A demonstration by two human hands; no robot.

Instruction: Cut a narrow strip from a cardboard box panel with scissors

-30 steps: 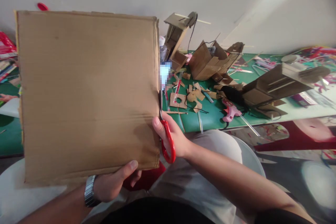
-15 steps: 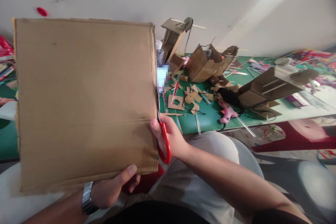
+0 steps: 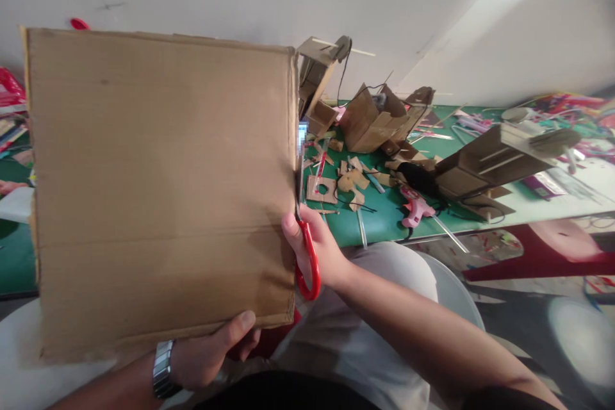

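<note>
cardboard [image 3: 163, 173] upright, on our side of counter [image 3: 391, 227]. our left hand [image 3: 206, 352] pinches bottom edge, right hand [image 3: 329, 256] grips red-handled scissors [image 3: 316, 272] at side edge. best we brace cardboard firmly, blades aligned with edge.

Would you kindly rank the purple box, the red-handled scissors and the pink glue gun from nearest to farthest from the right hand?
1. Red-handled scissors, in the right hand
2. Pink glue gun, right, near table edge
3. Purple box, farther right

0 legible txt; red pkg [image 3: 10, 91] & purple box [image 3: 546, 186] prob. too blurry.
</note>
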